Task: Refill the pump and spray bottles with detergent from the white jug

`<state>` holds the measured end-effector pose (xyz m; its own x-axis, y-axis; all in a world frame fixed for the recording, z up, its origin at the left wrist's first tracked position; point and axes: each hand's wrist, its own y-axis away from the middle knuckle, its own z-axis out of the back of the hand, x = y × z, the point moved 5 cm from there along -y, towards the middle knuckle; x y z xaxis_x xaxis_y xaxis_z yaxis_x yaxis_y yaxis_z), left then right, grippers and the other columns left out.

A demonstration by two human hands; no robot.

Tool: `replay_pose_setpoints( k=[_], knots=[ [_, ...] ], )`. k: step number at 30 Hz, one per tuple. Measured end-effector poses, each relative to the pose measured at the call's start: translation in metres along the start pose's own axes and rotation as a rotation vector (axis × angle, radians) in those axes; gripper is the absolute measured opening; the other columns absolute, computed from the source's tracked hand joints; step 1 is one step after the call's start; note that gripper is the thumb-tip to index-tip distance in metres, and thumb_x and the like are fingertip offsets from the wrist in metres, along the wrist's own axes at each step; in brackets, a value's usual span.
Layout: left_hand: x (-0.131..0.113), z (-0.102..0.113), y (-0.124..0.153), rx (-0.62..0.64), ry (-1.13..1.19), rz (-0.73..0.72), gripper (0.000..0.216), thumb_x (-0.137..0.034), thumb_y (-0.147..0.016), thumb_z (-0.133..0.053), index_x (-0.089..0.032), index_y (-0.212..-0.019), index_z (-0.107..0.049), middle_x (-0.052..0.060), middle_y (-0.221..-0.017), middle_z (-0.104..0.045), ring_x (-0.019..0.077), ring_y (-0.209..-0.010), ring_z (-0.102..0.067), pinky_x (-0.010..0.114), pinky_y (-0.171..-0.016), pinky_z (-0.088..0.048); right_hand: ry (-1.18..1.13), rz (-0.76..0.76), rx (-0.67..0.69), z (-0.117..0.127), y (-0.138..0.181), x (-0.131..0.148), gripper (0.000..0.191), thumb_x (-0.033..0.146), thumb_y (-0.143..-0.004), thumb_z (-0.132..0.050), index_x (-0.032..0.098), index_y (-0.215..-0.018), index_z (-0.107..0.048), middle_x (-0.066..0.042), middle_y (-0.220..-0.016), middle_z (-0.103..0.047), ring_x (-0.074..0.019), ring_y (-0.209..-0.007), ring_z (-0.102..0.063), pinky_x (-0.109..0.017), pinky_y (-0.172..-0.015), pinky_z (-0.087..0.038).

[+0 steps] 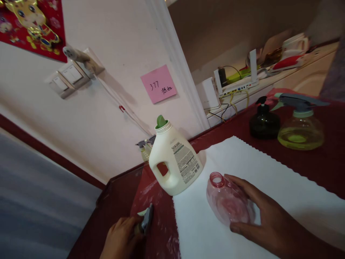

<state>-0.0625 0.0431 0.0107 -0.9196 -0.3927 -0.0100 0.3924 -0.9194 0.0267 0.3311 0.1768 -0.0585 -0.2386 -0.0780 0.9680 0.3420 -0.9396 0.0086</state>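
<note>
My right hand is wrapped round a see-through pink bottle, thumb on one side and fingers on the other. The bottle's threaded neck is uncapped and tips toward the upper left, over the white cloth. In my left hand, closed low over the red table, is a grey trigger spray head; its lower part is hidden by the fingers. A large cream detergent jug stands just beyond both hands, its mouth uncapped and a green piece showing in the opening.
At the right stand a dark pump bottle and a spray bottle with yellow-green liquid. More spray bottles are partly hidden behind the jug. A white router with cables sits on the ledge. A pink note is on the wall.
</note>
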Motion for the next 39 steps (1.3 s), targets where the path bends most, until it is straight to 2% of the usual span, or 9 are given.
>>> replay_pose_setpoints(
  k=[5, 9, 14, 19, 22, 25, 28, 33, 39],
  knots=[
    [0.006, -0.003, -0.003, 0.005, -0.062, -0.003, 0.044, -0.027, -0.072, -0.065, -0.032, -0.113, -0.079, 0.008, -0.113, -0.079, 0.0313, -0.109, -0.070, 0.039, -0.094, -0.049, -0.027, -0.026, -0.016, 0.002, -0.002, 0.005, 0.091, 0.032, -0.066, -0.071, 0.029, -0.152, -0.041, -0.010, -0.157, -0.051, -0.0401, -0.144, -0.047, -0.060, -0.122, -0.036],
    [-0.008, 0.017, -0.007, 0.029, -0.021, -0.075, 0.045, -0.035, -0.071, -0.074, -0.030, -0.115, -0.079, 0.009, -0.113, -0.079, 0.0351, -0.107, -0.071, 0.046, -0.095, -0.053, -0.031, -0.027, 0.009, 0.002, -0.006, 0.000, 0.092, 0.034, -0.068, -0.072, 0.029, -0.153, -0.038, -0.010, -0.160, -0.048, -0.0385, -0.146, -0.046, -0.057, -0.121, -0.038],
    [-0.036, 0.051, -0.027, -0.230, 0.264, -0.147, 0.062, -0.063, -0.079, -0.067, -0.026, -0.129, -0.072, 0.013, -0.133, -0.072, 0.0400, -0.123, -0.065, 0.057, -0.107, -0.051, -0.071, -0.036, -0.017, 0.004, -0.008, -0.002, 0.090, 0.035, -0.069, -0.071, 0.032, -0.152, -0.038, -0.008, -0.160, -0.048, -0.0349, -0.145, -0.047, -0.054, -0.121, -0.037],
    [-0.082, 0.053, -0.063, -0.271, 0.795, -0.131, 0.078, -0.058, -0.077, -0.078, -0.024, -0.144, -0.057, 0.014, -0.152, -0.056, 0.0390, -0.137, -0.053, 0.055, -0.115, -0.043, -0.054, -0.029, -0.040, 0.004, -0.011, 0.000, 0.091, 0.033, -0.066, -0.072, 0.031, -0.151, -0.040, -0.009, -0.158, -0.051, -0.0362, -0.143, -0.049, -0.055, -0.121, -0.037],
    [-0.109, 0.048, -0.084, -0.235, 1.061, -0.178, 0.071, -0.056, -0.073, -0.082, -0.021, -0.132, -0.064, 0.014, -0.138, -0.067, 0.0363, -0.126, -0.062, 0.047, -0.107, -0.049, -0.063, -0.029, -0.044, 0.006, -0.012, 0.001, 0.091, 0.034, -0.066, -0.072, 0.031, -0.152, -0.039, -0.009, -0.158, -0.050, -0.0359, -0.142, -0.050, -0.055, -0.120, -0.037],
    [-0.123, 0.040, -0.100, -0.270, 1.161, -0.183, 0.050, -0.059, -0.078, -0.076, -0.019, -0.107, -0.069, 0.009, -0.106, -0.076, 0.0271, -0.098, -0.070, 0.036, -0.086, -0.055, -0.077, -0.023, -0.045, 0.007, -0.012, 0.003, 0.092, 0.033, -0.066, -0.072, 0.031, -0.152, -0.039, -0.008, -0.159, -0.049, -0.0350, -0.143, -0.048, -0.054, -0.121, -0.037],
    [-0.127, 0.032, -0.109, -0.361, 1.227, -0.143, 0.047, -0.062, -0.075, -0.077, -0.018, -0.079, -0.061, -0.001, -0.070, -0.064, 0.0161, -0.064, -0.058, 0.026, -0.063, -0.048, -0.096, -0.027, -0.044, 0.007, -0.012, 0.005, 0.094, 0.030, -0.064, -0.072, 0.029, -0.152, -0.039, -0.009, -0.160, -0.048, -0.0348, -0.144, -0.048, -0.051, -0.120, -0.039],
    [-0.138, 0.035, -0.109, -0.488, 1.260, -0.100, 0.049, -0.063, -0.071, -0.078, -0.020, -0.085, -0.059, -0.005, -0.064, -0.055, 0.0128, -0.055, -0.049, 0.023, -0.052, -0.042, -0.126, -0.043, -0.026, 0.007, -0.014, 0.009, 0.095, 0.028, -0.062, -0.073, 0.029, -0.152, -0.040, -0.009, -0.159, -0.049, -0.0339, -0.145, -0.046, -0.050, -0.121, -0.039],
    [-0.139, 0.075, -0.085, -0.605, 1.109, -0.082, 0.042, -0.058, -0.071, -0.078, -0.020, -0.080, -0.061, -0.004, -0.057, -0.055, 0.0135, -0.050, -0.049, 0.022, -0.045, -0.040, -0.131, -0.048, -0.052, 0.010, -0.016, 0.008, 0.096, 0.029, -0.063, -0.075, 0.031, -0.152, -0.039, -0.009, -0.159, -0.049, -0.0357, -0.143, -0.047, -0.054, -0.119, -0.039]
  ],
)
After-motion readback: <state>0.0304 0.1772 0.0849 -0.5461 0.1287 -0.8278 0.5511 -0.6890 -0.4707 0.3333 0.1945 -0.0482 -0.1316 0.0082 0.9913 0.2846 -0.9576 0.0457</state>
